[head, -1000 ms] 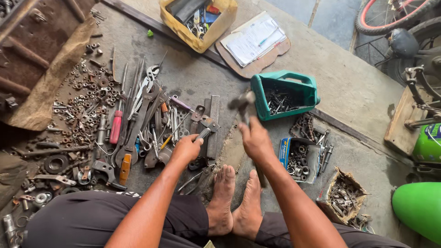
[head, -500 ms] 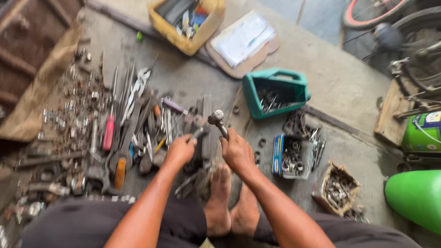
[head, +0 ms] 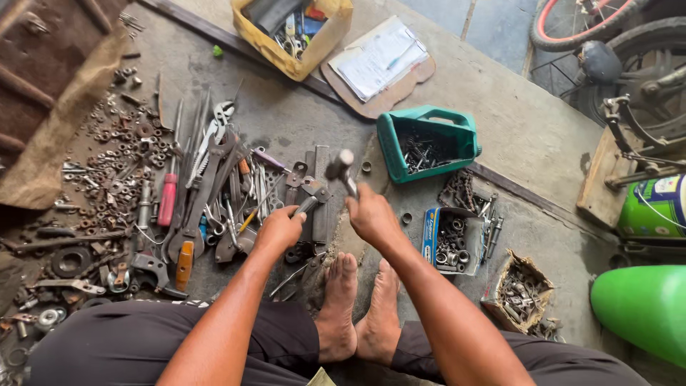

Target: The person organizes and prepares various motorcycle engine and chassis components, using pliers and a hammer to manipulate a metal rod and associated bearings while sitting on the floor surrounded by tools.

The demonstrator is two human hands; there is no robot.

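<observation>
My right hand [head: 371, 214] is closed around the handle of a hammer [head: 341, 170], its steel head raised above the concrete floor [head: 514, 129] just ahead of my bare feet [head: 357, 307]. My left hand [head: 281, 227] grips a grey metal tool [head: 309, 204] lying among the wrenches and pliers [head: 214, 143]. A green tub [head: 427, 141] of bolts sits beyond the hammer, a blue box [head: 452, 241] of nuts to its right.

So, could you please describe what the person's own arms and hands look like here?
Both arms are bare from the upper arm down: no sleeves show. The left hand and right hand wear no gloves, rings, watch or bands that show. The feet are bare too, with dark trousers on the legs.
</observation>
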